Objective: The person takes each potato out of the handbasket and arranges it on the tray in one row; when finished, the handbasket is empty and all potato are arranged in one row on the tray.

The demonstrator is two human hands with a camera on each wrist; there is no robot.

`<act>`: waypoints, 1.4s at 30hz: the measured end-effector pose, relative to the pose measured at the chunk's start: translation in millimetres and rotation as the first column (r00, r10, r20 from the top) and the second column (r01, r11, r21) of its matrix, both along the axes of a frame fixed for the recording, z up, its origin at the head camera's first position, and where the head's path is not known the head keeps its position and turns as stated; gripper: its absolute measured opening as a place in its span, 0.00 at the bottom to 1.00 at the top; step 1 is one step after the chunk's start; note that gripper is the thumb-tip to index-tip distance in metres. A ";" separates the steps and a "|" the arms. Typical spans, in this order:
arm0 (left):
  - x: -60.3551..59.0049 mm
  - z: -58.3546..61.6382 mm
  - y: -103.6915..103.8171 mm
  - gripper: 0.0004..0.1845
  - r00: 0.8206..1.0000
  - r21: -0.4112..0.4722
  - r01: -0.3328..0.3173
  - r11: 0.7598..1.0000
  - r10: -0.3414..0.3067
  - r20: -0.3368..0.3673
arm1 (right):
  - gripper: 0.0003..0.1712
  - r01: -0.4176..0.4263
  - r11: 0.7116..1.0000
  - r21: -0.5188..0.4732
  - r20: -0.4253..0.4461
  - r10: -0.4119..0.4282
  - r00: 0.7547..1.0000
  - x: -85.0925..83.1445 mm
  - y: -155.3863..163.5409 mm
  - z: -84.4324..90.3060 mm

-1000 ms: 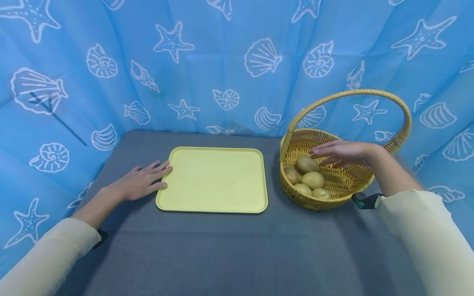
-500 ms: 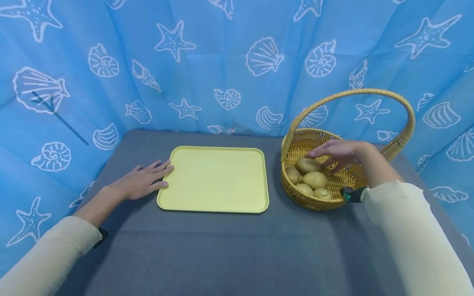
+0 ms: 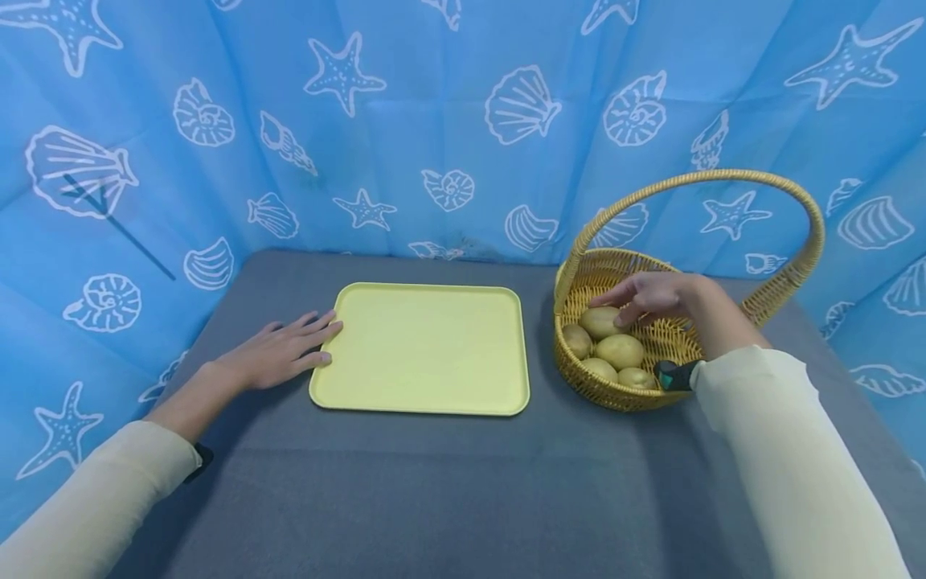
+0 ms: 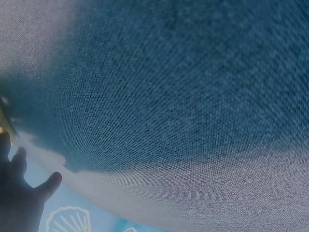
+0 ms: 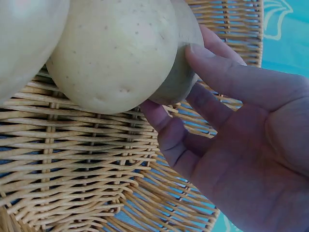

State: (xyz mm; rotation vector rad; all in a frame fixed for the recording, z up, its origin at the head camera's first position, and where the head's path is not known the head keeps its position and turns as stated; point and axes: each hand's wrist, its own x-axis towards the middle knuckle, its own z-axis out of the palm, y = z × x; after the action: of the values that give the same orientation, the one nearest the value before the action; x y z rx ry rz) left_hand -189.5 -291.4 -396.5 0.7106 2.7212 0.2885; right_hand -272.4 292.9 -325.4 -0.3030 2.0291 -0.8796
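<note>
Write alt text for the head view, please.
The right hand grips a potato inside a handled wicker basket with four other potatoes. The left hand rests, fingers spread, at the left edge of a yellow tray on a gray table. Behind hangs blue seashell-print cloth.

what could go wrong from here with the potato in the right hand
The right hand grips a smooth, rounded potato, which might slip during a lift. Other potatoes sit close beside it in the basket and could roll if nudged. The left hand reaches over one edge of the tray, so pressing down there may shift the tray.
</note>
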 end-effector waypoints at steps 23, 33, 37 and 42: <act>0.2 2.0 2.5 0.37 1.000 -0.012 0.000 1.000 0.000 -0.001 | 0.34 -0.041 0.999 0.011 -0.234 0.042 0.971 10.1 1.5 2.2; 0.6 0.4 1.4 0.36 1.000 -0.012 0.005 1.000 -0.005 -0.011 | 0.34 -0.060 0.998 -0.018 -0.328 0.051 0.943 21.5 13.1 18.5; 1.8 0.9 1.6 0.36 1.000 -0.009 0.004 1.000 -0.004 -0.016 | 0.34 -0.113 0.993 -0.039 -0.389 0.089 0.917 31.8 14.1 29.5; 2.8 0.4 2.6 0.36 1.000 -0.010 0.000 1.000 0.000 -0.022 | 0.32 -0.177 0.983 -0.052 -0.441 0.136 0.887 48.3 11.0 42.5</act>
State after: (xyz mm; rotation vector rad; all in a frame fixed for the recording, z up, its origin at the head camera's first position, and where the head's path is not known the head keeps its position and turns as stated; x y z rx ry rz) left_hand -186.6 -288.8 -396.1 0.7154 2.7415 0.2686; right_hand -224.1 303.8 -283.0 -0.7647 2.3340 -0.8586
